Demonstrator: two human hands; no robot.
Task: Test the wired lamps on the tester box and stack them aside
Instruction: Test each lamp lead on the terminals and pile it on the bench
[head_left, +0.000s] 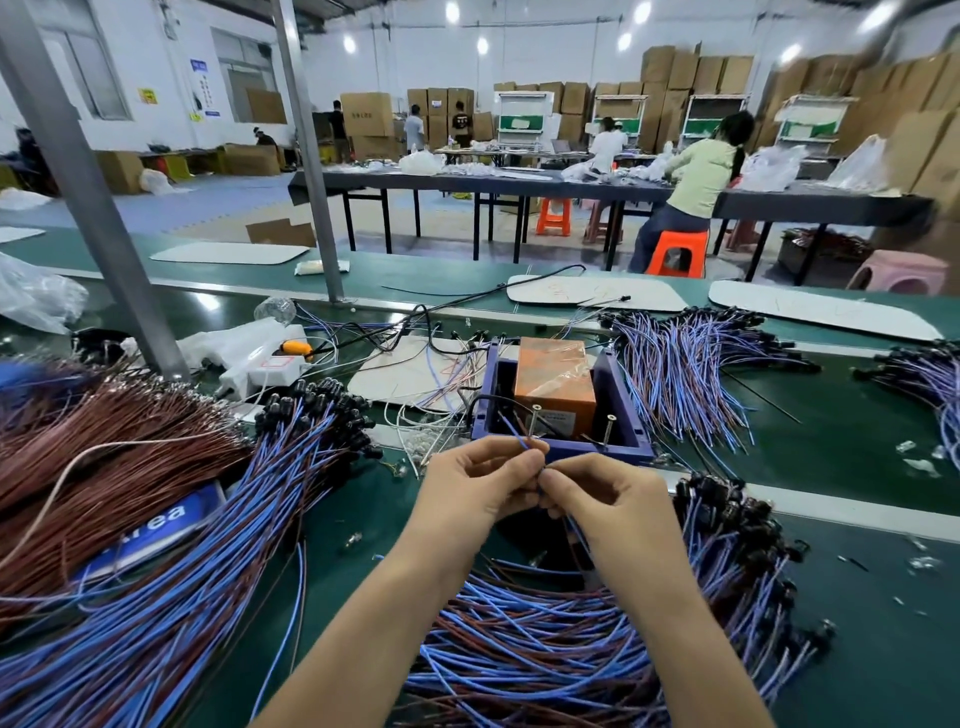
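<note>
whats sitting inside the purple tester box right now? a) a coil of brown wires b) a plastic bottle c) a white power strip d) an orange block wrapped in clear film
d: an orange block wrapped in clear film sits inside the purple tester box, with two screws standing up at its near end; the white power strip lies outside, off to the left.

Workstation surroundings: green work surface (831, 467) with fixtures, and the hall behind it.
Two grey metal posts (78, 171) (306, 156) stand on the far left of the surface. A white plastic power strip (260, 371) lies beside the nearer post, with an orange plug (293, 347) just behind it. White rounded flat boards (228, 253) (821, 312) lie along the far edge. A clear plastic bag (36, 296) sits at far left. Behind are a long dark table (519, 188), orange plastic stools (554, 215), a seated person in a pale green top (701, 176) and stacked brown cardboard boxes (366, 114).
</note>
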